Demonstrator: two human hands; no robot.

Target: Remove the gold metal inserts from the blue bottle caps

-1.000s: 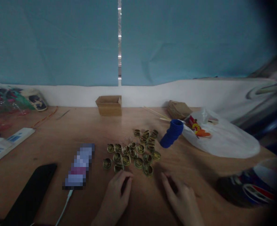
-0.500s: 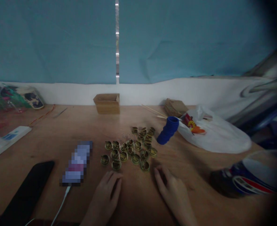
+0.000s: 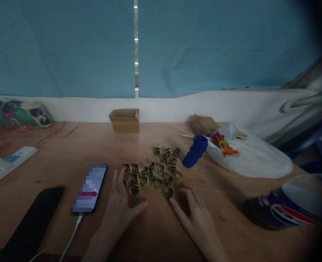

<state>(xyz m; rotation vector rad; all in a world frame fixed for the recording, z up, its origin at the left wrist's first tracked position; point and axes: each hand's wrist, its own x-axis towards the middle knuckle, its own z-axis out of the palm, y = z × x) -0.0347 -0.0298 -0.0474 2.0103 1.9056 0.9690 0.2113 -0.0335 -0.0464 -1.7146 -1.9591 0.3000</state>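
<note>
Several small brass-coloured round pieces [image 3: 157, 184], each with a raised part inside its rim, lie in a loose cluster on the wooden table [image 3: 101, 145]. My left hand [image 3: 118, 207] is open at the cluster's left front side, fingers raised and thumb spread away. It partly covers one piece at the left edge. My right hand [image 3: 196, 214] rests at the right front, thumb and forefinger apart, nothing between them. Its thumb tip is close to the nearest brass piece [image 3: 168, 192]; whether they touch I cannot tell. A leaning blue ribbed stack [image 3: 196, 151] stands behind the cluster to the right.
Left lie a charging phone [image 3: 91, 189], a black flat object [image 3: 34, 222] and a power strip [image 3: 12, 163]. A small cardboard box [image 3: 126, 122] stands at the back. To the right are a white plastic bag [image 3: 256, 156] and a cut-down Pepsi-style bottle [image 3: 283, 207].
My left hand has opened, its fingers lifting and spreading as it moved forward and left. The thumb and forefinger of my right hand have parted, reaching slightly towards the brass pieces.
</note>
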